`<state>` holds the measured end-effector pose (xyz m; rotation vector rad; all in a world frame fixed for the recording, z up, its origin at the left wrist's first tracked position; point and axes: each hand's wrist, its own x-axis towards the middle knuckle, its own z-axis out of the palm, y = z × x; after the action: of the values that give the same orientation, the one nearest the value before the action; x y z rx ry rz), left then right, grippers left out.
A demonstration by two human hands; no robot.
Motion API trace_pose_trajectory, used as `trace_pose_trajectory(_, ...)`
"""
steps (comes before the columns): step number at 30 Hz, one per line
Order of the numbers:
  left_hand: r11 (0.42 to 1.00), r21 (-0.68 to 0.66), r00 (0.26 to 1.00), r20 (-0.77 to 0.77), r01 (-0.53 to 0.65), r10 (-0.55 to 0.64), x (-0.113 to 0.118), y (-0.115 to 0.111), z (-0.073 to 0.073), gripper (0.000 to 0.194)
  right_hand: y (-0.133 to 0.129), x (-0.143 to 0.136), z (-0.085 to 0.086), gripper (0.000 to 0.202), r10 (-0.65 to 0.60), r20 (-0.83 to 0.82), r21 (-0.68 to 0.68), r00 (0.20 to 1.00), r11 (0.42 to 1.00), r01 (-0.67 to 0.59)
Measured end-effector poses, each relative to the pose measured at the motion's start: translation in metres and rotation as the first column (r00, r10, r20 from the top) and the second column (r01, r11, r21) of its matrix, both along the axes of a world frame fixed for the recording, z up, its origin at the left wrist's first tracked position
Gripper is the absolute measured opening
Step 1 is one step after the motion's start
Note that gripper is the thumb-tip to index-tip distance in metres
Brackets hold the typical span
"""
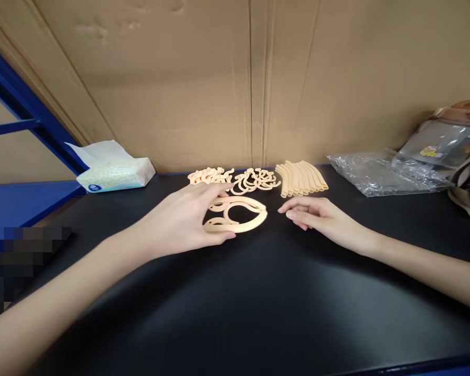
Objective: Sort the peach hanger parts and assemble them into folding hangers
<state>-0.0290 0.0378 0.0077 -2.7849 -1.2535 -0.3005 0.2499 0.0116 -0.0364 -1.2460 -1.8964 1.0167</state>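
My left hand (184, 216) is closed around a beige plastic folding hanger (254, 222), thumb on the near side and fingers on the far side. Its two long curved arms meet at the right tip, and a rounded hook part shows between them. My palm hides the left end. To the right, my right hand (317, 216) hovers apart from the hanger, fingers loosely bent and nothing visible in them. Behind the hands lie a pile of small curved pieces (209, 175), a pile of hook-shaped pieces (256, 180) and a row of long curved arms (303, 177).
A tissue pack (117, 175) sits at the back left of the black table (258, 303). Crumpled clear plastic bags (387, 172) and a transparent bag with brown trim (446, 141) lie at the right. Cardboard (180, 83) stands behind, with a blue metal frame (27, 120) on the left.
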Motion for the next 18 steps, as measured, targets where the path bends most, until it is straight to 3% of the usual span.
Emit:
trace_pose_trajectory(4,0.969,-0.220,0.988,-0.127,-0.114,0.087,-0.019,0.013,0.014,0.078,0.002,0.000,-0.002,0.032,0.027,0.063,0.005,0.998,1.000,-0.027)
trace_pose_trajectory(8,0.920,-0.340,0.975,-0.172,-0.193,0.141,-0.028,0.016,0.021,0.078,0.001,0.000,-0.003,0.034,0.080,0.103,-0.009,0.991,0.997,-0.080)
trace_pose_trajectory(16,0.900,-0.400,0.975,-0.199,-0.176,0.102,-0.031,0.014,0.026,0.047,-0.002,-0.002,-0.001,0.033,0.111,0.139,-0.012,0.984,0.994,-0.111)
trace_pose_trajectory(18,0.929,-0.332,0.978,-0.177,-0.163,0.108,-0.031,0.013,0.026,0.042,-0.002,-0.002,0.000,0.033,0.118,0.140,-0.012,0.983,0.993,-0.117)
